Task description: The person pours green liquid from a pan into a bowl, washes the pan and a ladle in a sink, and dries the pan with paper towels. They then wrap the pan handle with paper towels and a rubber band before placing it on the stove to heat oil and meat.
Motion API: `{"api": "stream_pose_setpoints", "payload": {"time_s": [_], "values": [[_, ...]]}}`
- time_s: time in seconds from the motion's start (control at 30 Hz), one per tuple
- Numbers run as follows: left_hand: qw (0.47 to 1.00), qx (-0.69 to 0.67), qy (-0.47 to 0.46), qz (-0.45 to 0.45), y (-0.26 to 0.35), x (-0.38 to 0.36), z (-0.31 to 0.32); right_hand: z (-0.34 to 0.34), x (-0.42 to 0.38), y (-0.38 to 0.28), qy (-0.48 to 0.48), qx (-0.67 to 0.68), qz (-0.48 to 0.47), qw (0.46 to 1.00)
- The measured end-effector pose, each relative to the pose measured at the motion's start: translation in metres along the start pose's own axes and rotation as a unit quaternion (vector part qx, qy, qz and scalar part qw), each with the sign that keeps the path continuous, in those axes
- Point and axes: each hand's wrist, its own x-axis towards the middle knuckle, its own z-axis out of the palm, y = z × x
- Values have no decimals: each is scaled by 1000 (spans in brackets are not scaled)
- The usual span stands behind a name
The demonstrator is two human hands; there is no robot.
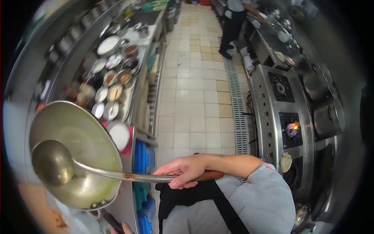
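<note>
Wok (83,156) was held up off the counter at lower left, tilted w/ its open side toward the camera, inside nearly empty: just a greenish oily film, no food seen. Ladle (52,162) had its bowl resting inside the wok, long handle running right to the right hand (185,170), fingers wrapped snug round the shaft near the wooden grip. Left hand (124,228) only just showed at the bottom edge, fingertips at the wok's dark handle; looked closed on it but too cropped to tell for sure.

Step, as I judged it: wok btwn uses, ladle working the bowl beside the seasoning station. Row of condiment bowls (111,84) sat just beyond the wok rim on the steel counter (128,195).

Next move probably called for steady wrist on the wok and a short reach w/ the ladle, w/o clipping those bowls. Lit burner (293,128) burned across the aisle, well apart. Another person (235,23) stood far down the tiled floor (194,97).
</note>
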Motion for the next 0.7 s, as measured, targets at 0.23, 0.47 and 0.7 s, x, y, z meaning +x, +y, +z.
{"api": "stream_pose_setpoints", "payload": {"time_s": [0.23, 0.47, 0.7], "values": [[990, -53, -92, 89, 84, 70, 160, -106, -113, -71, 176, -17, -18, 984], [974, 48, -172, 141, 196, 175, 285, -204, -144, -121, 320, 67, -98, 940], [911, -65, -341, 224, 278, 307, 438, -245, -203, -170, 491, 63, -152, 855]]}}
